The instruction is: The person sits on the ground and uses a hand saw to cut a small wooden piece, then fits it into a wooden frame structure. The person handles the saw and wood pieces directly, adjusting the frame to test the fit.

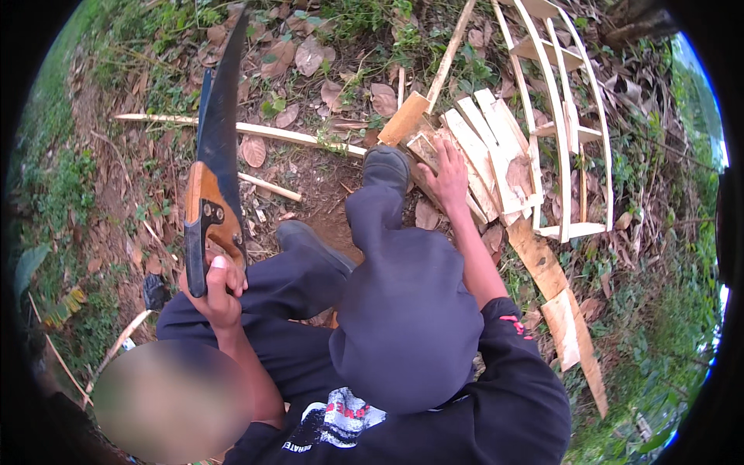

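Note:
My left hand [215, 293] is closed round the handle of a hand saw [218, 139], which has an orange-brown wooden grip with black edges. Its dark blade points away from me, raised over the ground on the left. My right hand [447, 177] rests with fingers stretched on a short wooden board [424, 150] beside a stack of pale boards [484, 139]. My shod foot [386, 167] is up against the same wood. A small orange-brown wood piece [404, 118] sticks out just beyond the shoe.
At the far right stands a curved frame of pale wooden strips [559, 116] with cross pieces. A long pointed plank [542, 260] lies below it on the right. A long thin strip [302, 138] crosses the leaf-strewn ground, near a shorter stick [269, 187]. Greenery borders the sides.

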Available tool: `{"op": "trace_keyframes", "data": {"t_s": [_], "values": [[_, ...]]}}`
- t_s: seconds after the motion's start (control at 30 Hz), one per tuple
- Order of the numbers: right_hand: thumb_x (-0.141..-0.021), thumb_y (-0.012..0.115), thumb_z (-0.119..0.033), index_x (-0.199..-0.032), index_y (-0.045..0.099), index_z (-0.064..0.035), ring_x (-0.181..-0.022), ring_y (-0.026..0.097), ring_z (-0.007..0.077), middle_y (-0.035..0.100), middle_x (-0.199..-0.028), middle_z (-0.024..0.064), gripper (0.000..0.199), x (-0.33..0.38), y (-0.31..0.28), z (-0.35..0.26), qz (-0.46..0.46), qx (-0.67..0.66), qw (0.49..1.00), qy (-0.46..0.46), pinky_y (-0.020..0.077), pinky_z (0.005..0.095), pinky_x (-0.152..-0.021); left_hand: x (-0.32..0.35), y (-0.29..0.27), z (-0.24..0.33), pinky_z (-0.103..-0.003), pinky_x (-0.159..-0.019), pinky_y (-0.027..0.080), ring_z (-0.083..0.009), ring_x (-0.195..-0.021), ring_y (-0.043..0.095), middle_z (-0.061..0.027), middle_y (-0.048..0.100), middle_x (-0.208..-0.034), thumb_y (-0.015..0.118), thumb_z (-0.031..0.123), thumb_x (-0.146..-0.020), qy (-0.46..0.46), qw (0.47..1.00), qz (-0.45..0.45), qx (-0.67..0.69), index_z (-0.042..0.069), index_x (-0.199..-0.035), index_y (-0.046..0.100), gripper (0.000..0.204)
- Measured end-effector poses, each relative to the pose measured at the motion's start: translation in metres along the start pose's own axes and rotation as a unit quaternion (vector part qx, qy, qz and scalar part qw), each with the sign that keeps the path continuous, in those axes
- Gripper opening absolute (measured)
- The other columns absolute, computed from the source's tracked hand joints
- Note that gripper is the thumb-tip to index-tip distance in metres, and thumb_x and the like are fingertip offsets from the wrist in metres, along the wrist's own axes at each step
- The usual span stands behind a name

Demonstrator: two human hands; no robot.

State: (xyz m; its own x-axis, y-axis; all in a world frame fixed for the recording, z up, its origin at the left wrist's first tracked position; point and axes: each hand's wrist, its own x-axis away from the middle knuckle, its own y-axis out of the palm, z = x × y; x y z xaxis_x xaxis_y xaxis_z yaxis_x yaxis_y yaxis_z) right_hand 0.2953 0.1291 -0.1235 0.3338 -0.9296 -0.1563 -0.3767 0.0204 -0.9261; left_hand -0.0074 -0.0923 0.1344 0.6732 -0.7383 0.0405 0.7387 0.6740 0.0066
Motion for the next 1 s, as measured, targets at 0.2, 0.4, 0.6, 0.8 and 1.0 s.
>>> {"op": "trace_keyframes", "data": {"t_s": [0.2, 0.4, 0.6, 0.8, 1.0], "values": [[-0.082, 0.070, -0.039, -0.129, 0.050, -0.0075, -0.113, 0.056, 0.0344, 0.056, -0.125, 0.0152, 0.060, -0.019, -0.011, 0.031, -0.081, -0.079, 0.993, 0.040, 0.0475, 0.0448, -0.092, -0.049, 0.009, -0.093, -0.032, -0.045, 0.040, -0.0140, -0.048, 0.051, -0.0026, 0.053, -0.058, 0.065, 0.015, -0.088, 0.075, 0.935, 0.043, -0.344, 0.000, -0.078, 0.059, 0.019], [-0.085, 0.069, -0.037, -0.121, 0.054, -0.0022, -0.110, 0.058, 0.0365, 0.061, -0.117, 0.0202, 0.052, -0.014, -0.038, 0.046, -0.076, -0.100, 0.992, 0.028, 0.0465, 0.0442, -0.094, -0.053, 0.023, -0.163, -0.043, -0.059, 0.049, -0.0292, -0.058, 0.065, -0.0151, 0.062, -0.061, 0.066, 0.024, -0.082, 0.030, 0.896, -0.003, -0.444, -0.001, -0.081, 0.063, 0.025], [-0.085, 0.069, -0.036, -0.122, 0.053, 0.0000, -0.106, 0.060, 0.0399, 0.063, -0.113, 0.0230, 0.055, -0.007, -0.052, 0.043, -0.120, -0.162, 0.979, 0.042, 0.0466, 0.0448, -0.094, -0.045, 0.032, -0.201, -0.047, -0.071, 0.051, -0.0393, -0.079, 0.067, -0.0221, 0.067, -0.079, 0.071, 0.026, -0.079, -0.062, 0.845, -0.120, -0.518, 0.000, -0.089, 0.063, 0.028], [-0.081, 0.074, -0.030, -0.122, 0.053, -0.0034, -0.119, 0.053, 0.0360, 0.056, -0.129, 0.0187, 0.053, 0.011, -0.031, 0.040, -0.075, -0.099, 0.992, 0.003, 0.0435, 0.0441, -0.099, -0.062, 0.090, -0.174, -0.043, -0.086, 0.050, -0.0360, -0.096, 0.065, -0.0212, 0.068, -0.097, 0.076, 0.034, -0.077, -0.008, 0.846, -0.205, -0.492, 0.000, -0.108, 0.062, 0.049], [-0.068, 0.083, -0.023, -0.131, 0.045, -0.0094, -0.133, 0.040, 0.0330, 0.039, -0.146, 0.0131, 0.075, 0.029, -0.016, 0.020, -0.077, -0.009, 0.997, 0.001, 0.0376, 0.0466, -0.105, -0.100, 0.216, -0.207, -0.044, -0.090, 0.049, -0.0342, -0.106, 0.062, -0.0195, 0.065, -0.107, 0.073, 0.041, -0.077, 0.026, 0.842, -0.258, -0.474, 0.003, -0.116, 0.061, 0.056]]}}
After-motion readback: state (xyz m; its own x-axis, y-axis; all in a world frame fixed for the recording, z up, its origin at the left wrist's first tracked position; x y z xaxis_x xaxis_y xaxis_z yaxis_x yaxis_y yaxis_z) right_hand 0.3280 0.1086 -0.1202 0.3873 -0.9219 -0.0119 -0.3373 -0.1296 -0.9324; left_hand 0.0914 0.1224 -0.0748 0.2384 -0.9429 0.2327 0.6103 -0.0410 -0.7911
